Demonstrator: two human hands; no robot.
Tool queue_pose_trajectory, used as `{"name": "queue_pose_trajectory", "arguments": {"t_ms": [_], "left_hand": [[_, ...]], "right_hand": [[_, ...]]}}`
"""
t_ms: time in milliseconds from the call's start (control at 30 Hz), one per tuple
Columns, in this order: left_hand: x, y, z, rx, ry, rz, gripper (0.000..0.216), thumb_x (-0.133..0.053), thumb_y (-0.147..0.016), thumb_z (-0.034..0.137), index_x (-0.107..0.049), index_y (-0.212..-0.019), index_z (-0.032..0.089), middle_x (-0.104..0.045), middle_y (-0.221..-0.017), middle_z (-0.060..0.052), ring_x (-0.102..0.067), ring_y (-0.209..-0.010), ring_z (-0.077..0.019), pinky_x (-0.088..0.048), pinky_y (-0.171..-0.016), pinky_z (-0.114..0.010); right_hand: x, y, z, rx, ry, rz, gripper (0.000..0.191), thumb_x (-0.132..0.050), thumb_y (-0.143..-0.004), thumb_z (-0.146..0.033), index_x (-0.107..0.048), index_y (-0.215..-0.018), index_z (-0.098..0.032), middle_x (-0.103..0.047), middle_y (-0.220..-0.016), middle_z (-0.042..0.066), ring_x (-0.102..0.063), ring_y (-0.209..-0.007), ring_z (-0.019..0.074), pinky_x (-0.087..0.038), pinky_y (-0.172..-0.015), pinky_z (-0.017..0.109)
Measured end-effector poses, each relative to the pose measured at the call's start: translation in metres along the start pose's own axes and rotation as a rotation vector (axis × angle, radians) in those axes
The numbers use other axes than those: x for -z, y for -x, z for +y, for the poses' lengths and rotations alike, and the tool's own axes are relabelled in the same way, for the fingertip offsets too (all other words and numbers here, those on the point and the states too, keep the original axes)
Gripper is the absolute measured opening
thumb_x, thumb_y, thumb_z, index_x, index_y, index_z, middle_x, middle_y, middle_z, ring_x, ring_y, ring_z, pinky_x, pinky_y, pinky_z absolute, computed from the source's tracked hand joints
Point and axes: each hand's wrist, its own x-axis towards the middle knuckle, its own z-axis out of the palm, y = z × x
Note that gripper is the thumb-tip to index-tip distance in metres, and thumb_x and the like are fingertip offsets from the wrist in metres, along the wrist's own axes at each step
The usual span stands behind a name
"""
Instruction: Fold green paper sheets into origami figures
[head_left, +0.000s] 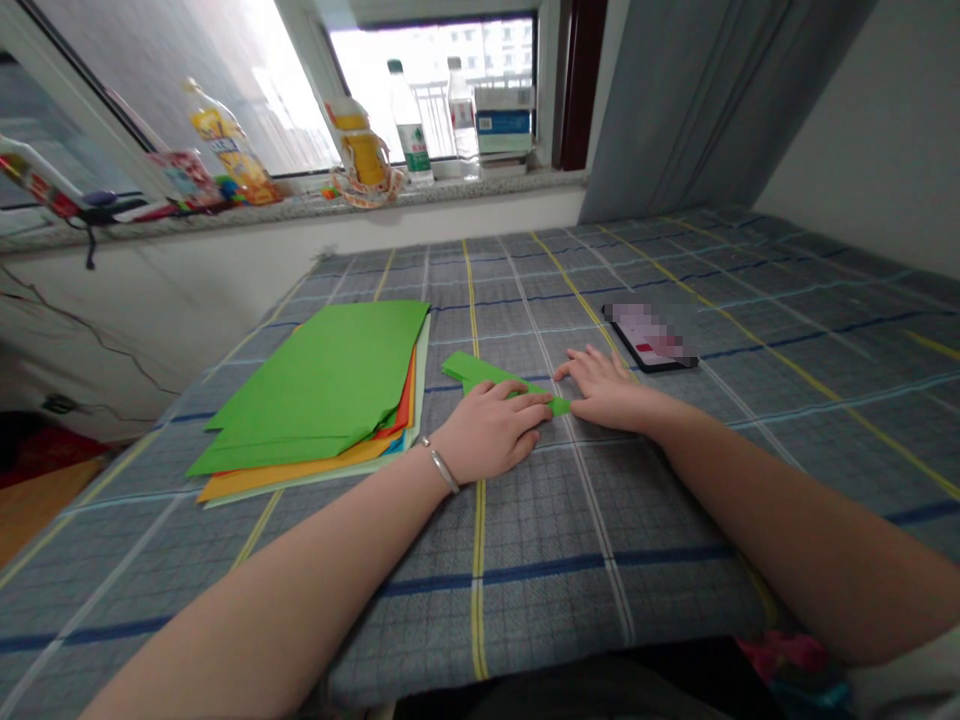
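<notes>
A folded piece of green paper lies on the checked cloth in front of me, its middle covered by fingers. My left hand, with a silver bangle at the wrist, rests flat over the paper with its fingers stretched out to the right. At the paper's narrow right end is my right hand, its thumb by the tip and its other fingers spread on the cloth. Left of my hands lies a stack of coloured paper, green on top, with orange, red and pale sheets showing at the edges.
A phone with a blurred screen lies beyond my right hand. On the windowsill stand a yellow bottle, a green-labelled water bottle, a clear bottle, an orange drink bottle and boxes.
</notes>
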Motion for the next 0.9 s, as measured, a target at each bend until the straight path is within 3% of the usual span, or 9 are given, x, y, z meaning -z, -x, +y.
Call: {"name": "queue_pose_trajectory", "arguments": {"t_ms": [400,667,767,900], "left_hand": [[0.002,0.002,-0.021,-0.225,-0.053,-0.023,0.029,-0.043,-0.094,0.02,-0.062,-0.115,0.013,-0.057,-0.138,-0.007,-0.051,-0.126,-0.028,-0.044,-0.107,-0.042],[-0.003,0.002,-0.02,-0.227,-0.015,0.051,0.024,-0.043,-0.093,0.017,-0.063,-0.105,0.013,-0.06,-0.134,-0.009,-0.054,-0.122,-0.0255,-0.047,-0.103,-0.042],[-0.006,0.001,-0.02,-0.192,0.023,0.073,0.022,-0.042,-0.092,0.015,-0.061,-0.103,0.013,-0.062,-0.129,-0.009,-0.055,-0.119,-0.0234,-0.046,-0.104,-0.04],[-0.011,0.0,-0.021,-0.082,0.107,0.106,0.02,-0.041,-0.094,0.017,-0.059,-0.1,0.014,-0.065,-0.117,-0.012,-0.058,-0.113,-0.0209,-0.048,-0.102,-0.039]], "right_hand": [[0.004,0.0,0.008,0.007,-0.02,-0.084,0.054,-0.047,-0.077,-0.014,-0.05,-0.129,-0.024,-0.024,-0.159,0.009,-0.009,-0.148,0.03,-0.007,-0.117,0.057],[0.003,-0.001,0.011,0.028,-0.026,-0.034,0.052,-0.045,-0.076,-0.013,-0.053,-0.127,-0.025,-0.03,-0.157,0.008,-0.018,-0.147,0.0307,-0.013,-0.115,0.061],[0.005,-0.004,0.015,0.071,-0.055,0.001,0.048,-0.042,-0.078,-0.013,-0.058,-0.122,-0.024,-0.04,-0.151,0.008,-0.028,-0.143,0.029,-0.019,-0.115,0.057],[0.009,-0.002,0.015,0.167,-0.064,0.08,0.032,-0.046,-0.086,-0.032,-0.062,-0.113,-0.022,-0.056,-0.135,0.01,-0.041,-0.134,0.0285,-0.031,-0.111,0.048]]}}
